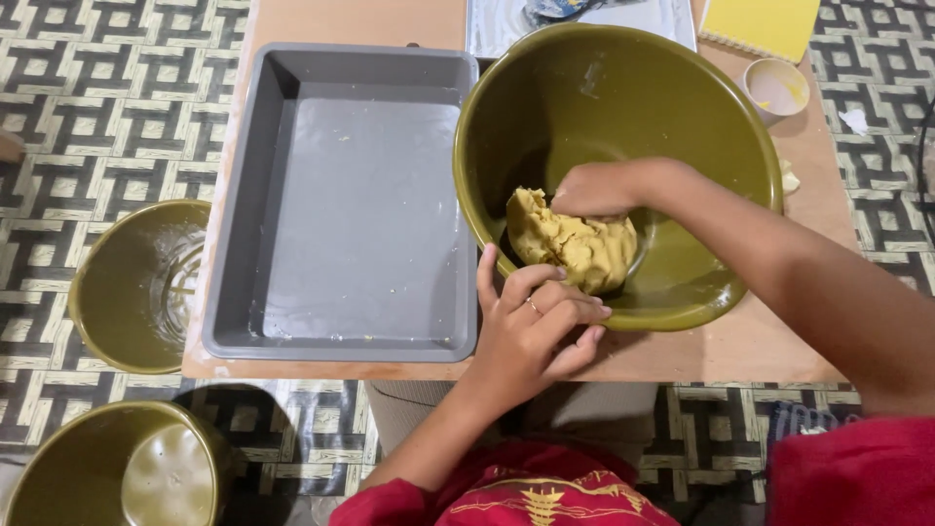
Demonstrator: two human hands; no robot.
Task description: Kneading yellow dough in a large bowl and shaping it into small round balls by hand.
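A large olive-green bowl (682, 107) stands tilted on a low wooden table (760, 346), with a lump of yellow dough (584, 253) inside at its near side. My right hand (596, 189) is inside the bowl, fingers closed and pressed into the top of the dough. At the bowl's near rim, my left hand (531, 326) grips the edge, with a ring on one finger.
A grey rectangular tray (243, 195) lies beside the bowl on the left. Two more olive bowls (117, 282) (68, 477) sit on the patterned floor mat. A small cup (774, 88), a yellow notebook (765, 24) and a foil sheet (662, 19) are at the far edge.
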